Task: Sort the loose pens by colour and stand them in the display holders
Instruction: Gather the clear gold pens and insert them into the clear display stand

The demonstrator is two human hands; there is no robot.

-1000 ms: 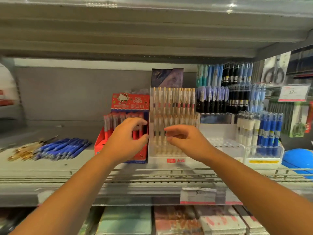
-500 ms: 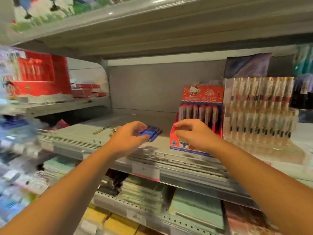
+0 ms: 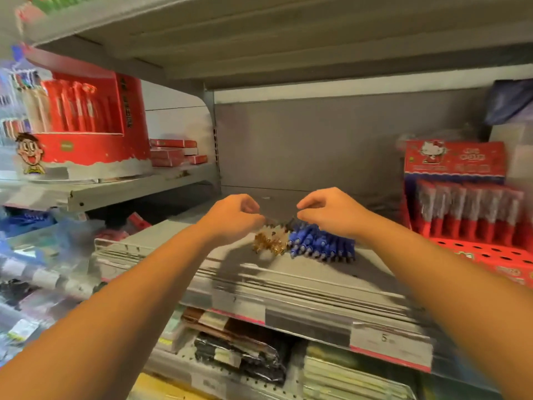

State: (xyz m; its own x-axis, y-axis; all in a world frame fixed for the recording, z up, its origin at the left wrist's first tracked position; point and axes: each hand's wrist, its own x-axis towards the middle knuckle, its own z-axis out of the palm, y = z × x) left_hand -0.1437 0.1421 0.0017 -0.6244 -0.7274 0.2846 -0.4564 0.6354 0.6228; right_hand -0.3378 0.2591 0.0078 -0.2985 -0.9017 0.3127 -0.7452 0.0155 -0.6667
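Loose blue pens (image 3: 323,246) lie in a pile on the grey shelf (image 3: 288,272), with a smaller heap of gold-trimmed pens (image 3: 268,244) touching their left end. My left hand (image 3: 230,217) hovers over the gold heap with its fingers curled. Just above the blue pile's far end, my right hand (image 3: 328,213) is also curled. A thin dark shape runs between the fingertips of both hands; motion blur hides whether either hand pinches it. A red display holder (image 3: 461,215) with red-capped pens standing in it sits at the right.
A red round display tub (image 3: 86,122) and small red boxes (image 3: 173,153) stand on the neighbouring shelf at the left. Price tags (image 3: 389,345) hang on the shelf's front rail. Notebooks and dark packets fill the shelf below. The grey back panel is bare behind the pens.
The view has swung left, away from the clear pen holders. Both hands have moved from the display holders to the loose pens and now meet above the pile.
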